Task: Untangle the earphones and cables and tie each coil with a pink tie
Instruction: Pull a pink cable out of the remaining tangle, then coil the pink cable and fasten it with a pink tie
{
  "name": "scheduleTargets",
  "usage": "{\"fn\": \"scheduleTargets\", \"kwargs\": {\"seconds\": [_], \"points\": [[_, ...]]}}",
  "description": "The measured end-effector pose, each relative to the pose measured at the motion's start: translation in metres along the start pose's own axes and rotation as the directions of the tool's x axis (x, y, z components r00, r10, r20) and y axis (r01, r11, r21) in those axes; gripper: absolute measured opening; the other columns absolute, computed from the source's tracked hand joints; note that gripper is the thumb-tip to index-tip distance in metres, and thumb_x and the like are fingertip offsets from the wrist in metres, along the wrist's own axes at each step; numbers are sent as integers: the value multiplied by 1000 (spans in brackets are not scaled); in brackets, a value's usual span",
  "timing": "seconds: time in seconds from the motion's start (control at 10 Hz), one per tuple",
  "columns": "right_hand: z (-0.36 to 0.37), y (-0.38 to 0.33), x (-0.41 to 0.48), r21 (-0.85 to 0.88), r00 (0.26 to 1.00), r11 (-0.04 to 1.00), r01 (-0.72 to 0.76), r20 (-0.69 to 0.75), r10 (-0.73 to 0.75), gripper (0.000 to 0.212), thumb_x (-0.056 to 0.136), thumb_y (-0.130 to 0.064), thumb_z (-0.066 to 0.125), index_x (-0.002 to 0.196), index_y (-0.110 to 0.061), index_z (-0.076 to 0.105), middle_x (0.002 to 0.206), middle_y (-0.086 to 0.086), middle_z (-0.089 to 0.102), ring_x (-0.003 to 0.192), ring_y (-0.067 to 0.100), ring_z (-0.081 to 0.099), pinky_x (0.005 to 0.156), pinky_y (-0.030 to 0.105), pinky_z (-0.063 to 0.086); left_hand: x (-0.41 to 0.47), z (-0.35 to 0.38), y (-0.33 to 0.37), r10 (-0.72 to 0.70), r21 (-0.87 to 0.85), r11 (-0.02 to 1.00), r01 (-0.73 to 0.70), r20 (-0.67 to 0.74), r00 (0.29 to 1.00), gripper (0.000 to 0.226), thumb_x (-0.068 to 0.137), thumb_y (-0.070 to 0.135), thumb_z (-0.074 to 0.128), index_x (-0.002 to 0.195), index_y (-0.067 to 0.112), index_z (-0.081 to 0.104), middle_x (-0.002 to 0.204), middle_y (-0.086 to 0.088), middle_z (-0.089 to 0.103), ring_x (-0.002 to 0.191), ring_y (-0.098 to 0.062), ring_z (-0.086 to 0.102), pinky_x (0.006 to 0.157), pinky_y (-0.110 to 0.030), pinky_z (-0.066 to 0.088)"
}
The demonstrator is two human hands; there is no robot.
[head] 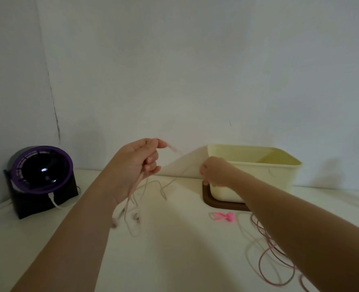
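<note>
earphones held up over the table

a pink cable (267,260) lies in loose loops on the table (174,249), near right. farther on lies a pink tie (222,217). the left hand (138,161) grips the tangled earphones (132,207), which dangle below it. the right hand (214,171) curls by a strand; whether it holds it, i cannot tell.

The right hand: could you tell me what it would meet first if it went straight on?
Probably the cream box, whose near left corner sits just beyond the right hand; depth is unclear.
</note>
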State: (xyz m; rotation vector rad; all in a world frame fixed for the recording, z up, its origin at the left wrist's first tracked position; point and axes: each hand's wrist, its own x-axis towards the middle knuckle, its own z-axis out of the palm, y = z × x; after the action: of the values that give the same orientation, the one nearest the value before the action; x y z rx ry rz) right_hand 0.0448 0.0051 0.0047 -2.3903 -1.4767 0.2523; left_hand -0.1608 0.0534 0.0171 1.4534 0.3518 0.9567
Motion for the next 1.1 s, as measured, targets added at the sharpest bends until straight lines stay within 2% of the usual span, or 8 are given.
{"fn": "scheduleTargets", "kwargs": {"seconds": [0.1,0.3,0.4,0.5,0.6,0.8,0.9,1.1], "points": [[20,9,-1,-229,993,969,92,92,-73,19,96,-19,47,79,-18,54,90,5,59,81,20,53,77,32,46,2,-5,1,9,199,980,1,-49,999,29,99,26,42,81,13,61,48,10,37,40,-4,33,64,-21,48],[-6,-9,-18,400,952,865,303,-90,-292,45,93,-34,56,134,-16,51,132,-2,54,120,14,52,100,27,38,3,1,-11,-36,435,899,45,-27,999,32,99,29,44,82,18,69,55,10,42,53,-6,42,85,-36,51],[-21,-24,-38,750,896,582,315,-33,-443,44,92,-36,56,132,-20,49,117,-4,64,102,12,65,88,29,51,5,12,-12,-37,391,920,31,6,999,30,98,29,46,81,17,68,55,10,44,54,-8,44,83,-32,52],[-22,-27,-46,713,882,621,326,8,-472,33,90,-32,60,120,-19,57,86,-9,68,57,7,58,57,19,46,12,17,-16,-30,352,936,10,50,998,27,96,29,49,78,14,63,56,9,46,56,-9,45,77,-27,51],[-23,-18,-36,635,909,674,378,-114,-402,18,95,-23,55,93,-13,70,58,-9,56,45,6,35,47,18,31,20,13,-21,-65,358,933,26,98,993,26,95,26,50,79,13,65,58,8,47,58,-9,46,70,-22,51],[-14,13,2,966,964,67,251,-256,76,20,98,-12,46,91,-11,65,61,-2,46,42,6,31,44,20,25,38,6,-30,-178,191,970,147,154,972,18,89,23,53,80,13,65,60,4,52,63,-11,57,60,-22,47],[2,17,19,980,967,-2,198,-195,165,21,98,-12,44,87,-12,62,60,-3,46,39,5,33,42,17,27,46,10,-36,-198,104,978,180,201,959,20,77,29,55,74,17,71,66,2,63,72,-11,63,72,-28,48],[12,13,22,923,966,312,225,-252,50,17,97,-17,50,96,-15,67,80,-1,64,64,11,59,59,21,48,55,13,-39,-170,210,969,133,173,970,21,75,36,58,71,25,75,74,10,62,68,-4,57,70,-22,48]]}}
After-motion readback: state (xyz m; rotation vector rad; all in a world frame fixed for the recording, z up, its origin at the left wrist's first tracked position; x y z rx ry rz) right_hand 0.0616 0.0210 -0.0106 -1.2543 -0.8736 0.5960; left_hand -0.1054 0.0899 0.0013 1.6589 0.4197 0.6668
